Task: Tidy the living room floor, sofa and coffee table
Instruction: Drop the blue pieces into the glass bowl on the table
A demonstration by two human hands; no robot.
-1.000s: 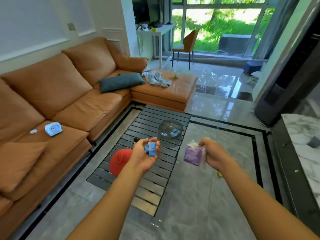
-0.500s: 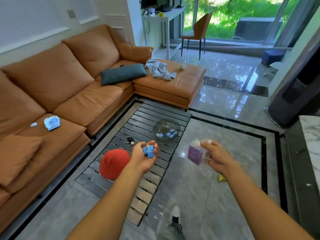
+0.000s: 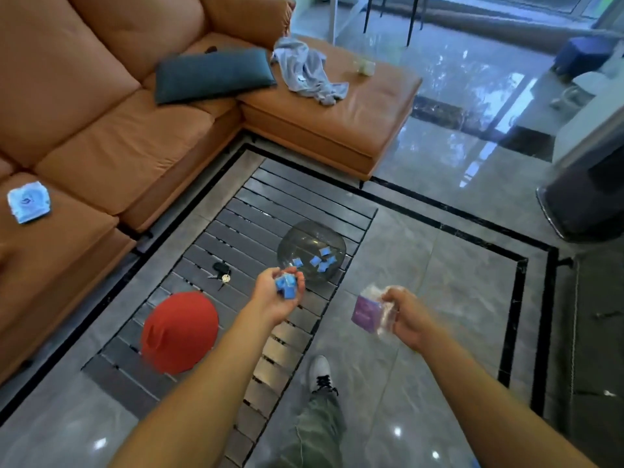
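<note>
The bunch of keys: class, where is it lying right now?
In the head view, the bunch of keys lies on the slatted coffee table, left of the glass bowl and beyond the red cap.

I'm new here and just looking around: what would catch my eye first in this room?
Probably the red cap on the slatted table, bright against the grey. Beside it, the left hand holds blue packets near a glass bowl with more of them inside, while the right hand grips a purple box. Behind, the orange sofa carries a teal cushion and a crumpled grey cloth.
</note>
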